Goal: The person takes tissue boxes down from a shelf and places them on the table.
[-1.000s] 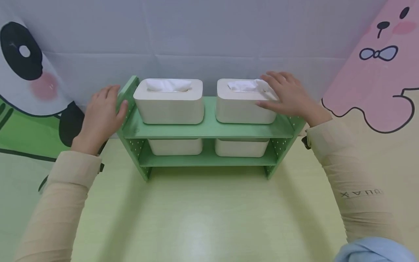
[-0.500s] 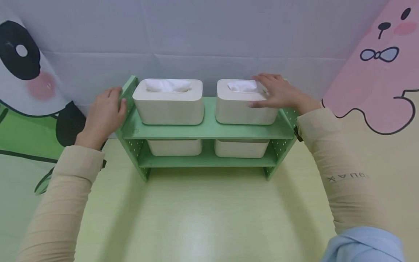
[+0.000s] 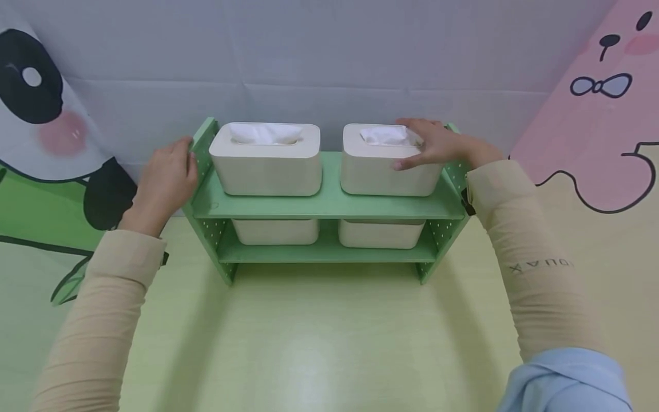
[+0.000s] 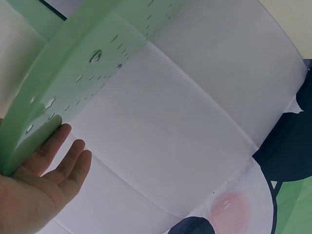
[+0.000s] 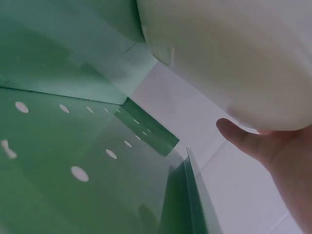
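My left hand (image 3: 168,182) holds the left side panel of the green shelf (image 3: 329,201). In the left wrist view its fingers (image 4: 51,148) lie along the panel's outer side, and the thumb is hidden there. My right hand (image 3: 440,144) spans the right end of the upper right white tissue box (image 3: 388,171), thumb on the front face and fingers over the back edge. The right wrist view shows one fingertip (image 5: 228,127) close against this box. Beside it on the top board stands another white tissue box (image 3: 265,171). White tissue shows in both openings.
Two more white boxes stand on the lower board, left (image 3: 275,232) and right (image 3: 382,234), partly hidden by the top board. Perforated panels flank the shelf. Behind it hangs a pale cloth (image 3: 329,57) with cartoon figures; the pale tabletop (image 3: 319,332) extends in front.
The right hand has moved left and inward onto the right tissue box, its thumb now bent lower on the front. The left hand has come slightly right against the shelf panel. Shelf and boxes stay put.
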`<state>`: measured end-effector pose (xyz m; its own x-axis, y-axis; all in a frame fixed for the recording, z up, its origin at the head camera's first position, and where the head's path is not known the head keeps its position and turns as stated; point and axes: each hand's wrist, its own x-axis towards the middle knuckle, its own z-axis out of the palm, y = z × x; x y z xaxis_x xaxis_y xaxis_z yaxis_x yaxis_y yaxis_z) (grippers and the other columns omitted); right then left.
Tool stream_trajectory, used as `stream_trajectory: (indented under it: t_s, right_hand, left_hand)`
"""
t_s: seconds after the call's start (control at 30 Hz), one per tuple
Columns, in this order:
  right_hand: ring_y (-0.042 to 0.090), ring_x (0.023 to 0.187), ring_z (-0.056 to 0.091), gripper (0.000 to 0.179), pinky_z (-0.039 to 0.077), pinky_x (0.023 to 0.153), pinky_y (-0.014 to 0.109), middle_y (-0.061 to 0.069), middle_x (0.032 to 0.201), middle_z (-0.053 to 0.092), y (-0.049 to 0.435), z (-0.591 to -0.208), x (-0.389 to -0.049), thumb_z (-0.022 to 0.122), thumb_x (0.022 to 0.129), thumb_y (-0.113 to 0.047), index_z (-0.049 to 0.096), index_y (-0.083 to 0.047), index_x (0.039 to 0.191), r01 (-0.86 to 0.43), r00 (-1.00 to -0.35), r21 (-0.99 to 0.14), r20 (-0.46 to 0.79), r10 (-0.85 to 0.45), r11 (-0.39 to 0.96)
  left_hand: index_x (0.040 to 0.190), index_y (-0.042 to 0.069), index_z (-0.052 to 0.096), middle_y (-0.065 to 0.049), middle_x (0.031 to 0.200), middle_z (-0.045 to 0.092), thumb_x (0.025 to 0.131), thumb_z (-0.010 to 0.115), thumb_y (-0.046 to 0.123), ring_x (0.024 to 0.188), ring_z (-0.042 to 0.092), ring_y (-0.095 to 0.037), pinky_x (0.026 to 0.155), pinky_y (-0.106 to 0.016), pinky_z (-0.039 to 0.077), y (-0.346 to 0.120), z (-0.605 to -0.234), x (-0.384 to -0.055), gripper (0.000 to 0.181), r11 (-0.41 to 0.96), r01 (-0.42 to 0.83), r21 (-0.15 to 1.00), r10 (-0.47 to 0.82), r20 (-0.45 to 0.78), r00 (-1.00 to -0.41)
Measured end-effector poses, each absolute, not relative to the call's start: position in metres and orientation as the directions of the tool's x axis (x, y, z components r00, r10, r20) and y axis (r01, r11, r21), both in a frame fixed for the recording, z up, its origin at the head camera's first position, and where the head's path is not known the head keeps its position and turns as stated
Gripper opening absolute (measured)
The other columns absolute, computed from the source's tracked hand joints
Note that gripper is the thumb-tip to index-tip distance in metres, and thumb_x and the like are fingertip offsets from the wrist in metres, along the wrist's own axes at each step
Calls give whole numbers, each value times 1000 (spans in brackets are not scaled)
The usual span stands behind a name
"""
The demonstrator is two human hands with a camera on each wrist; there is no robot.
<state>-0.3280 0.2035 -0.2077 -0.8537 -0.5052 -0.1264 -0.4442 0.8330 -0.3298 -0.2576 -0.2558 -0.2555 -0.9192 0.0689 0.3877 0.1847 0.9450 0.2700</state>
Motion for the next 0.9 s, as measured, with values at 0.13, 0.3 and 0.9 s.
stream_trajectory:
  t_s: [0.13,0.3,0.9]
  right_hand:
    - [37,140,3,103,8,108,62,6,155,4,202,-208,-330,68,73,-52,4,-24,148,-421,-855,-339,-159,-493,841]
    - [37,139,2,100,8,108,62,7,155,5,201,-209,-331,68,73,-52,8,-25,148,-436,-852,-316,-158,-500,843]
    - [36,129,14,96,21,100,63,13,149,15,201,-211,-328,71,69,-55,22,-24,145,-457,-863,-290,-83,-498,841]
  left_hand:
    - [136,-10,31,-34,130,42,97,28,14,116,41,-52,97,-60,33,-256,-256,-257,47,944,188,271,69,396,-916]
    - [137,-10,30,-33,132,41,97,26,15,118,39,-52,99,-59,31,-255,-257,-258,47,950,175,259,63,388,-919]
    - [137,-9,30,-34,131,42,97,26,16,116,40,-51,100,-58,30,-254,-257,-255,47,968,163,189,78,391,-917]
